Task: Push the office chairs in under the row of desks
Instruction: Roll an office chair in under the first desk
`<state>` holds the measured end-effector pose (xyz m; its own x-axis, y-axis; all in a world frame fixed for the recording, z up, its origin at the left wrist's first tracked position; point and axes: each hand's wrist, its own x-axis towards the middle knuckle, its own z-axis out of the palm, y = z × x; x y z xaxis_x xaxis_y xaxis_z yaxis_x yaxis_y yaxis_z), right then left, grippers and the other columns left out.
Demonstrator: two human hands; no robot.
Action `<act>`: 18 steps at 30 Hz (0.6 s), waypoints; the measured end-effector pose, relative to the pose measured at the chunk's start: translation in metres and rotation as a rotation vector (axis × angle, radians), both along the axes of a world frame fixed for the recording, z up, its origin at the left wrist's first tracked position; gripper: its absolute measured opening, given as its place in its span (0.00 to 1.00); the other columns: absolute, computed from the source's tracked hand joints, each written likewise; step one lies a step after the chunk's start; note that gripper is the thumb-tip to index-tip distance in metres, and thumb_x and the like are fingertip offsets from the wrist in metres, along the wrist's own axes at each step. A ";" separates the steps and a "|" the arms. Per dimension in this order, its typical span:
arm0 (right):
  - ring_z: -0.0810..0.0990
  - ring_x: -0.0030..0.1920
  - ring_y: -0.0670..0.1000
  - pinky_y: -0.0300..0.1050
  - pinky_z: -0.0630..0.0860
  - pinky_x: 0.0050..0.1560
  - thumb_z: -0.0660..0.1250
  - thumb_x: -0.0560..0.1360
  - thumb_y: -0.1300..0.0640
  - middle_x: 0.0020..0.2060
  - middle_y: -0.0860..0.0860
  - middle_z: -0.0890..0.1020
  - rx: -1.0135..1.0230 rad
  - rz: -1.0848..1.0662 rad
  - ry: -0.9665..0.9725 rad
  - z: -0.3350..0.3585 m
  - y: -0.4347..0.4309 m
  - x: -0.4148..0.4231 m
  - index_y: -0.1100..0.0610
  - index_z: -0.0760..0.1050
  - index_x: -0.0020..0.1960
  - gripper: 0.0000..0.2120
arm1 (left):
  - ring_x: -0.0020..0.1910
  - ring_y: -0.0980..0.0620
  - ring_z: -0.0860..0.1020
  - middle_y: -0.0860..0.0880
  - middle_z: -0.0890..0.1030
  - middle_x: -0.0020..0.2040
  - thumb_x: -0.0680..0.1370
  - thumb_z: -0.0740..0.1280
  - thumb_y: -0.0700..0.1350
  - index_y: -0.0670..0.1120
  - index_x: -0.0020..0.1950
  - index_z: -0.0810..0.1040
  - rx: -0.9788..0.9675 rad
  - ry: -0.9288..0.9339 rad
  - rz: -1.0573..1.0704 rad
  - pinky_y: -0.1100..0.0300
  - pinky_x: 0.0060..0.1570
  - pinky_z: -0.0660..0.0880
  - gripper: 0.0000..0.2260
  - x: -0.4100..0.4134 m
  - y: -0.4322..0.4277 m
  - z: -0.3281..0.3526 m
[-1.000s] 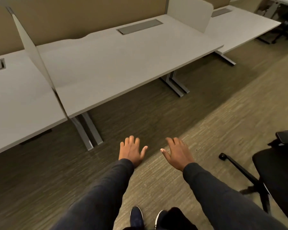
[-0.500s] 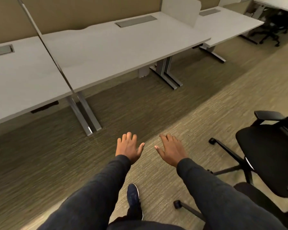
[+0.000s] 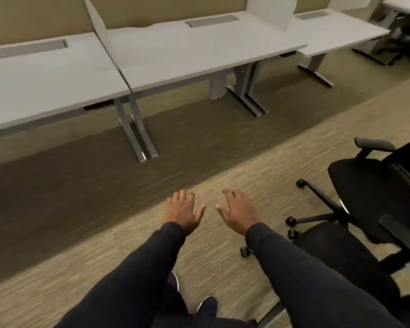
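- Office chair: black seat, grey armrest pad.
- Worktop: pale grey, darker grey cable slot.
- Carpet: olive-tan, fine streaked weave.
- Partition wall: tan.
- Sleeves: dark navy.

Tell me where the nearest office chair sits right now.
In the head view the black office chair stands on the carpet at the right edge, just right of the right hand, out in the aisle and not under any desk.
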<state>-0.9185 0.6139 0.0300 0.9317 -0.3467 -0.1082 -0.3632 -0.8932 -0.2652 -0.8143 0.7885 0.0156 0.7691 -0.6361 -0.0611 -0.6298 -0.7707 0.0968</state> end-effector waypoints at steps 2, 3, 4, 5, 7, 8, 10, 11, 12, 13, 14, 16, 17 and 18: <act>0.73 0.62 0.56 0.52 0.72 0.61 0.56 0.80 0.37 0.64 0.56 0.74 0.000 0.007 -0.014 0.002 0.010 -0.009 0.54 0.64 0.74 0.29 | 0.55 0.46 0.70 0.46 0.73 0.58 0.80 0.49 0.65 0.47 0.63 0.72 -0.018 0.008 0.013 0.50 0.54 0.68 0.26 -0.014 0.011 0.002; 0.73 0.62 0.56 0.52 0.72 0.61 0.56 0.80 0.37 0.64 0.55 0.74 -0.002 0.029 -0.020 0.005 0.021 -0.018 0.54 0.64 0.74 0.29 | 0.55 0.46 0.70 0.46 0.73 0.58 0.80 0.49 0.65 0.47 0.64 0.71 -0.016 -0.001 0.017 0.50 0.55 0.68 0.26 -0.026 0.022 0.004; 0.73 0.62 0.55 0.52 0.72 0.61 0.56 0.80 0.37 0.65 0.55 0.74 0.003 0.030 -0.020 0.003 0.023 -0.018 0.53 0.64 0.74 0.29 | 0.55 0.46 0.70 0.46 0.72 0.58 0.80 0.49 0.65 0.47 0.65 0.71 -0.021 0.004 0.025 0.50 0.55 0.67 0.27 -0.028 0.024 0.003; 0.73 0.62 0.55 0.52 0.72 0.61 0.56 0.80 0.37 0.65 0.55 0.74 0.001 0.047 -0.032 0.004 0.033 -0.026 0.53 0.64 0.74 0.29 | 0.55 0.46 0.70 0.46 0.72 0.58 0.80 0.49 0.65 0.47 0.65 0.71 -0.030 -0.008 0.032 0.50 0.55 0.67 0.27 -0.038 0.033 0.005; 0.72 0.62 0.55 0.52 0.72 0.62 0.56 0.80 0.37 0.65 0.55 0.74 0.000 0.055 -0.038 0.005 0.042 -0.035 0.54 0.64 0.75 0.30 | 0.55 0.46 0.70 0.46 0.72 0.57 0.80 0.49 0.65 0.47 0.64 0.71 -0.037 -0.014 0.035 0.50 0.54 0.68 0.27 -0.051 0.044 0.006; 0.72 0.62 0.55 0.52 0.72 0.62 0.56 0.80 0.37 0.65 0.55 0.74 -0.010 0.063 -0.047 0.007 0.051 -0.045 0.54 0.64 0.75 0.30 | 0.55 0.46 0.70 0.46 0.72 0.57 0.80 0.49 0.65 0.47 0.64 0.71 -0.046 -0.023 0.037 0.50 0.54 0.68 0.27 -0.062 0.052 0.006; 0.72 0.63 0.55 0.52 0.72 0.62 0.56 0.80 0.36 0.65 0.55 0.74 -0.022 0.063 -0.054 0.008 0.061 -0.058 0.54 0.64 0.75 0.30 | 0.55 0.46 0.70 0.46 0.73 0.57 0.80 0.48 0.66 0.47 0.64 0.71 -0.045 -0.025 0.044 0.50 0.54 0.68 0.27 -0.077 0.063 0.007; 0.72 0.63 0.55 0.52 0.72 0.63 0.56 0.80 0.36 0.66 0.55 0.74 -0.028 0.070 -0.060 0.009 0.072 -0.071 0.54 0.64 0.75 0.30 | 0.55 0.46 0.70 0.46 0.73 0.58 0.79 0.47 0.66 0.47 0.64 0.71 -0.046 -0.026 0.048 0.49 0.55 0.68 0.28 -0.090 0.074 0.007; 0.73 0.63 0.55 0.52 0.72 0.63 0.56 0.80 0.37 0.66 0.55 0.74 -0.032 0.073 -0.064 0.011 0.083 -0.087 0.54 0.63 0.76 0.31 | 0.55 0.46 0.70 0.46 0.73 0.58 0.79 0.47 0.66 0.48 0.64 0.71 -0.037 -0.034 0.052 0.49 0.55 0.69 0.28 -0.106 0.084 0.008; 0.73 0.63 0.55 0.52 0.71 0.63 0.56 0.80 0.37 0.65 0.55 0.74 -0.027 0.067 -0.069 0.010 0.081 -0.089 0.54 0.63 0.76 0.31 | 0.56 0.46 0.71 0.46 0.73 0.59 0.79 0.47 0.66 0.48 0.64 0.71 -0.044 -0.025 0.060 0.49 0.55 0.69 0.28 -0.109 0.084 0.007; 0.73 0.62 0.55 0.52 0.71 0.63 0.56 0.80 0.37 0.65 0.55 0.74 -0.030 0.076 -0.072 0.010 0.093 -0.105 0.54 0.63 0.76 0.31 | 0.56 0.46 0.71 0.47 0.73 0.59 0.79 0.47 0.66 0.48 0.64 0.71 -0.047 -0.024 0.073 0.49 0.55 0.69 0.28 -0.127 0.097 0.006; 0.73 0.62 0.54 0.52 0.71 0.63 0.56 0.80 0.37 0.64 0.54 0.74 -0.032 0.074 -0.080 0.010 0.103 -0.127 0.54 0.63 0.76 0.31 | 0.56 0.46 0.71 0.47 0.74 0.59 0.79 0.48 0.66 0.48 0.64 0.71 -0.043 -0.011 0.094 0.49 0.56 0.68 0.27 -0.154 0.111 0.002; 0.73 0.62 0.54 0.52 0.71 0.64 0.55 0.80 0.37 0.64 0.54 0.74 -0.036 0.083 -0.081 0.011 0.115 -0.145 0.54 0.63 0.76 0.31 | 0.57 0.46 0.71 0.47 0.73 0.60 0.79 0.48 0.66 0.48 0.65 0.71 -0.040 -0.004 0.104 0.49 0.56 0.68 0.27 -0.175 0.125 -0.002; 0.73 0.62 0.55 0.52 0.71 0.64 0.55 0.81 0.37 0.64 0.55 0.74 -0.038 0.089 -0.083 0.012 0.128 -0.165 0.54 0.63 0.76 0.31 | 0.57 0.46 0.71 0.47 0.73 0.60 0.80 0.49 0.65 0.48 0.65 0.71 -0.032 -0.003 0.113 0.49 0.56 0.68 0.27 -0.198 0.140 -0.004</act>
<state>-1.0836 0.7422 0.0422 0.9642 -0.2648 -0.0175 -0.2603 -0.9307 -0.2569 -1.0122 0.9281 0.0117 0.8363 -0.5469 -0.0400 -0.5393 -0.8335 0.1205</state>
